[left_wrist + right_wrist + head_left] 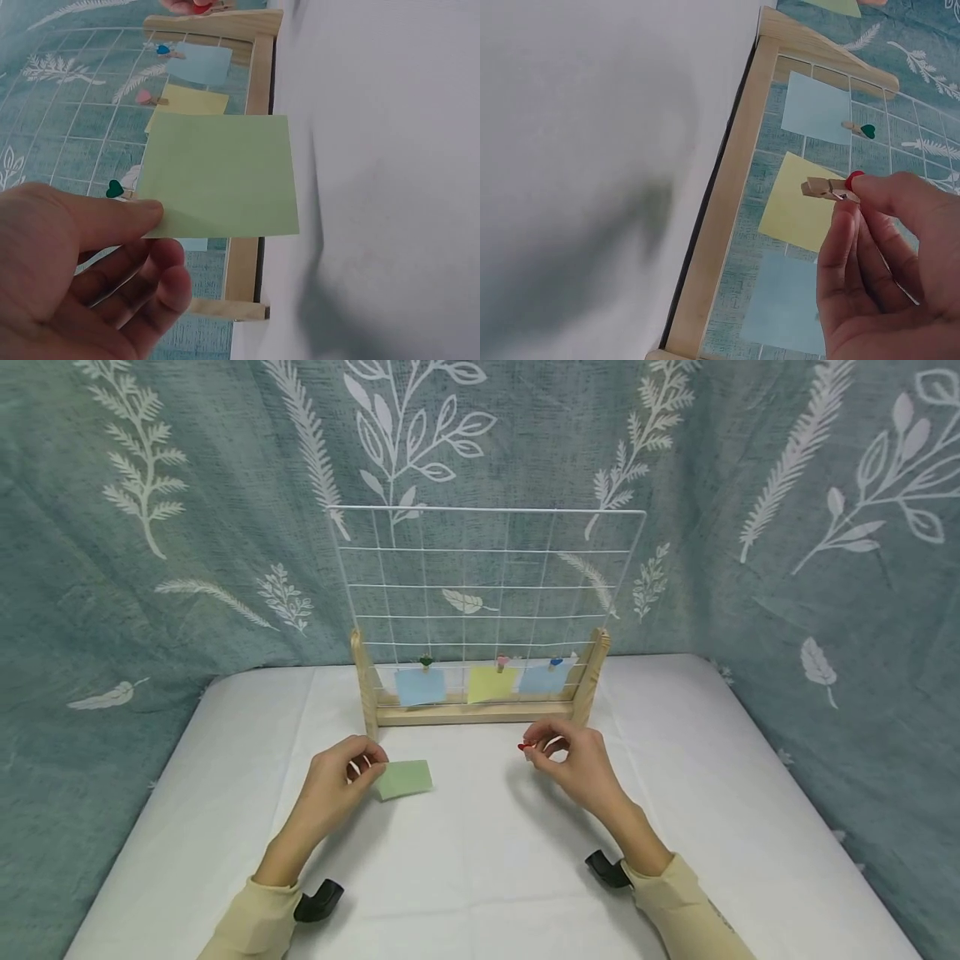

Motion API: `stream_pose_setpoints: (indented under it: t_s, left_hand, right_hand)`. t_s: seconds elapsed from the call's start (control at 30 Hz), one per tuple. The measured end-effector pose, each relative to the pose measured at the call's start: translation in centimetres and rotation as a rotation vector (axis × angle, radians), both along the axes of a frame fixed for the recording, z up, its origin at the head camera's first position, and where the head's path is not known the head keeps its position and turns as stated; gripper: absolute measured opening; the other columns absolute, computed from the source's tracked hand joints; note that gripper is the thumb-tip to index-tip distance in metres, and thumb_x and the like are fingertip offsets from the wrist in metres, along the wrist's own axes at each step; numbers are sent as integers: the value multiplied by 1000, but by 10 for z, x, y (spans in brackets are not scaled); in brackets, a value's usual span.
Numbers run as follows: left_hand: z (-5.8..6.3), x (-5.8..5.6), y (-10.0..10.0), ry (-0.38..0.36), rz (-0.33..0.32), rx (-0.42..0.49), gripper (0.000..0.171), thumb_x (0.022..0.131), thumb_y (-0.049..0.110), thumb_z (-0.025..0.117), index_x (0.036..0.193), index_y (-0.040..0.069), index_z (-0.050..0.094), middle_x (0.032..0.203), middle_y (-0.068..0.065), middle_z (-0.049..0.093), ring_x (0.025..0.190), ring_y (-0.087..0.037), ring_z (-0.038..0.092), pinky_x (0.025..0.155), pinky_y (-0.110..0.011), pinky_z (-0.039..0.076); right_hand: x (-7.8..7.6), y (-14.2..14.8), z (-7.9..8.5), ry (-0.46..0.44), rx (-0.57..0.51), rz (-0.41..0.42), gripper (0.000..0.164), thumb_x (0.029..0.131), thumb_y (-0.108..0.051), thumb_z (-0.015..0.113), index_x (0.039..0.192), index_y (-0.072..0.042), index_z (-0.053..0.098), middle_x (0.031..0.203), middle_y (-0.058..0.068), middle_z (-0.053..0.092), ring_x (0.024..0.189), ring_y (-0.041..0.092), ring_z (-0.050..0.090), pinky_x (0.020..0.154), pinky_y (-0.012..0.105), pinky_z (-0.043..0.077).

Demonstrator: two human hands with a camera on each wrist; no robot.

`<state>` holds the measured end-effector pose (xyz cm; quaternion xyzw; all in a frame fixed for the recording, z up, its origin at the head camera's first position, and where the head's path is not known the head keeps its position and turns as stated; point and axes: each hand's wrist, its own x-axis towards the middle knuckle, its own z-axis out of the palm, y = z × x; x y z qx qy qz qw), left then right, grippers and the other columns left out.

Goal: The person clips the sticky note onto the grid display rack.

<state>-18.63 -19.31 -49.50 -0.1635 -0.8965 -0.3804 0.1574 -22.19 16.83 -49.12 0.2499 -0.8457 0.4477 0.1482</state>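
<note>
My left hand (341, 781) pinches a green paper note (221, 176) by its edge, above the table in front of the rack. Between thumb and fingertips, my right hand (573, 764) grips a small wooden clothespin (826, 188) with a red piece on its end. Behind both hands stands a white wire grid (480, 586) in a wooden base (465, 715). Clipped low on it are a blue note (420, 687) with a green-heart clothespin (859, 129), a yellow note (491, 684) with a pink-heart one, and another blue note (543, 678) with a blue-heart one.
A white cloth (465, 860) covers the table. Green-blue curtains (247, 527) with white leaf prints hang behind and at both sides. Black wrist-camera pieces (318, 902) sit at both sleeve cuffs.
</note>
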Motion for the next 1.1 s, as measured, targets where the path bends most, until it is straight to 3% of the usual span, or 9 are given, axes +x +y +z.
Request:
stream_pose_setpoints:
  t_s: [0.13, 0.37, 0.57, 0.8, 1.1]
  left_hand:
    - [4, -6, 7, 9, -11, 8, 12, 87, 7, 75, 90, 17, 69, 80, 7, 62, 72, -10, 57, 61, -28, 51]
    - [15, -17, 21, 41, -23, 30, 12, 87, 9, 74, 89, 19, 69, 79, 8, 62, 71, -10, 57, 61, -27, 50]
    - [23, -27, 37, 76, -38, 51, 8, 89, 11, 74, 91, 17, 71, 81, 8, 64, 71, -8, 57, 61, -25, 50]
    - [31, -40, 53, 111, -69, 70, 5, 90, 12, 72, 93, 16, 70, 84, 7, 65, 71, -8, 58, 61, -26, 50]
    - [45, -50, 66, 133, -74, 101, 4, 91, 10, 71, 93, 14, 71, 86, 4, 67, 73, -10, 59, 61, -28, 50]
  right_hand:
    - [-2, -3, 2, 17, -12, 4, 19, 85, -5, 75, 101, -13, 70, 89, -4, 74, 77, 11, 68, 69, 33, 58]
    - [-2, -7, 11, 54, 10, 15, 20, 86, -8, 75, 97, -24, 71, 91, -8, 72, 76, 8, 65, 68, 31, 57]
    - [-5, -11, 20, 80, 6, 10, 14, 86, -11, 75, 98, -17, 72, 92, -10, 71, 77, 6, 65, 69, 28, 57]
    - [-9, -14, 27, 103, 7, 17, 15, 87, -13, 75, 99, -22, 71, 94, -10, 70, 79, 6, 65, 67, 27, 57]
    - [-14, -17, 37, 118, -35, 16, 13, 88, -15, 75, 101, -15, 72, 94, -10, 70, 84, 11, 66, 72, 29, 58]
